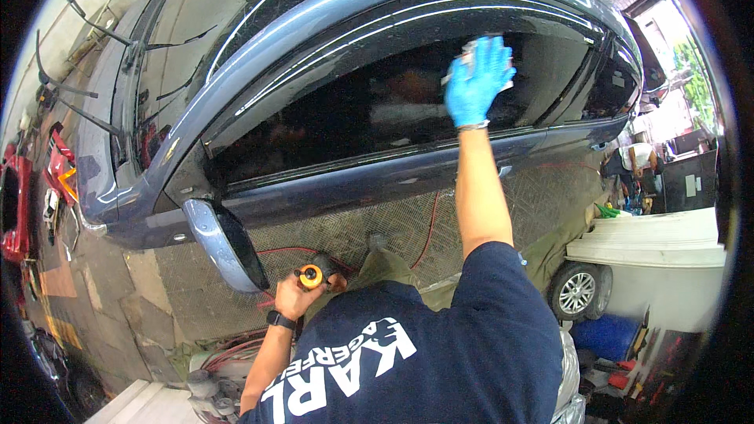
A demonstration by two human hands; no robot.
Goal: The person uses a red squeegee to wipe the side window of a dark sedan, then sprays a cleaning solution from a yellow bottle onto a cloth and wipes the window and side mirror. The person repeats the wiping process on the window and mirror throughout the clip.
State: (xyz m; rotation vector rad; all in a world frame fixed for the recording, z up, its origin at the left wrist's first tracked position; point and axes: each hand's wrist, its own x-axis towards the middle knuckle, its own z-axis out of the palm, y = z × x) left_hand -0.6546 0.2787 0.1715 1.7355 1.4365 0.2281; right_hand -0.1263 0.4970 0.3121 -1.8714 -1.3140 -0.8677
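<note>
Head view: the right hand [477, 82], in a blue glove, was laid flat with fingers nearly straight over a pale, crumpled cloth [469, 53], which was held against the dark, glossy side window [377, 110] of a blue-grey car [314, 202]. The bare left hand [292, 298] was curled around an orange-and-black, round-ended object [312, 275], near the blue-grey, droplet-speckled wing mirror [220, 243]. The glass might have been scratched by grit trapped under the cloth, and the cloth, held only by the palm, might have been let slip; the mirror might have been knocked by the object, or a foot caught by the thin red hose [433, 228] on the grey patterned floor [393, 220]. Farther right, a silver-spoked wheel [577, 290] was placed beside long white panels [652, 239].
</note>
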